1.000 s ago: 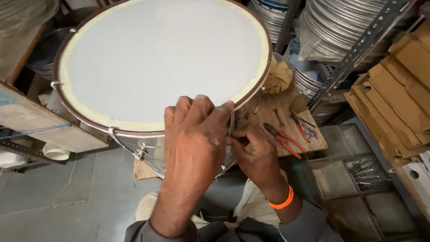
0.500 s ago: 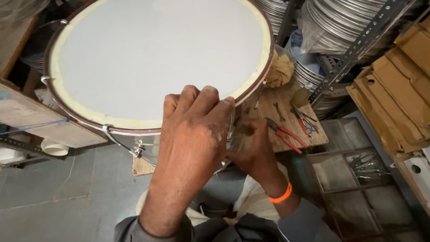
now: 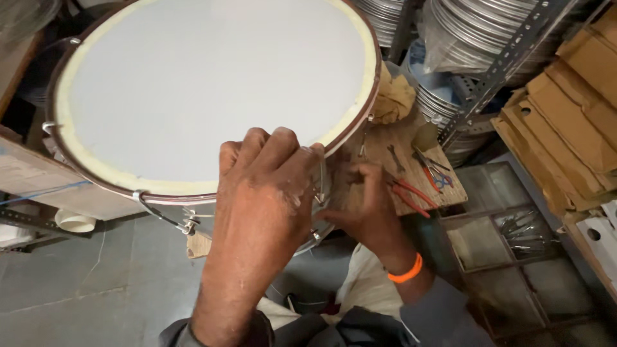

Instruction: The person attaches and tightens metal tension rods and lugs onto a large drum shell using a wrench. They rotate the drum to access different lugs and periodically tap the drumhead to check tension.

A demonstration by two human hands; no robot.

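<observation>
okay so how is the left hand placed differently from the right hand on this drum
The left hand lies over the rim of the drum, back up, fingers curled onto the white head; the right hand sits lower, beside the drum's side wall. The left hand hides much of the rim there; the right hand is partly hidden behind the left. The right wrist wears an orange band; the left wrist is bare. Both work at the same spot on the near edge.
</observation>
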